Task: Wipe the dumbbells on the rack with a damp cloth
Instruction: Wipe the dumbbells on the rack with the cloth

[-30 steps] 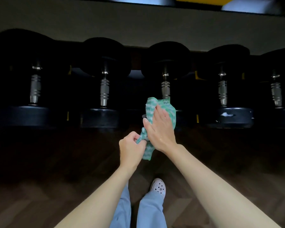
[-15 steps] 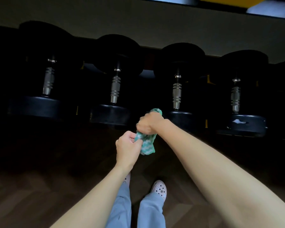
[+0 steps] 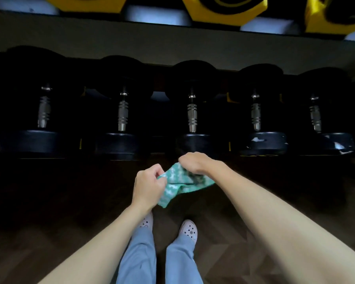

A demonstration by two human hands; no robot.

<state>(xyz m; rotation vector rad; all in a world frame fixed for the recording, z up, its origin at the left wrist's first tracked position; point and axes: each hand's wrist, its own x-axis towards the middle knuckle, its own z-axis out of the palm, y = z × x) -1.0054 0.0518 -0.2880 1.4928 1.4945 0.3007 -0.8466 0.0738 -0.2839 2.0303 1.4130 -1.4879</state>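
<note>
Dark wood floor (image 3: 49, 232) fills the lower half of the frame, herringbone pattern faint in the low light.

Across the middle band: five black dumbbells (image 3: 192, 114) in a row, side by side, steel handles running up-frame, near heads toward you. The two at right show pale scuffed patches on their near heads.

Top edge: yellow hex dumbbells (image 3: 223, 9) on a higher shelf, cut off by the frame.

Your two forearms come in from the lower corners and meet at centre. Light blue trousers (image 3: 139, 259) bottom centre.

Green-and-white cloth (image 3: 178, 185) sits at centre frame, just below the near head of the middle dumbbell, stretched between your hands, its lower corner hanging loose. Whether it touches the dumbbell, you cannot tell.

Left hand (image 3: 149, 185): fingers curled, pinching the cloth's left edge.
Right hand (image 3: 197, 162): fingers curled over and gripping the cloth's upper right part, knuckles up.

Pale clogs (image 3: 189, 230) below the hands, the left one partly hidden by your left forearm.
</note>
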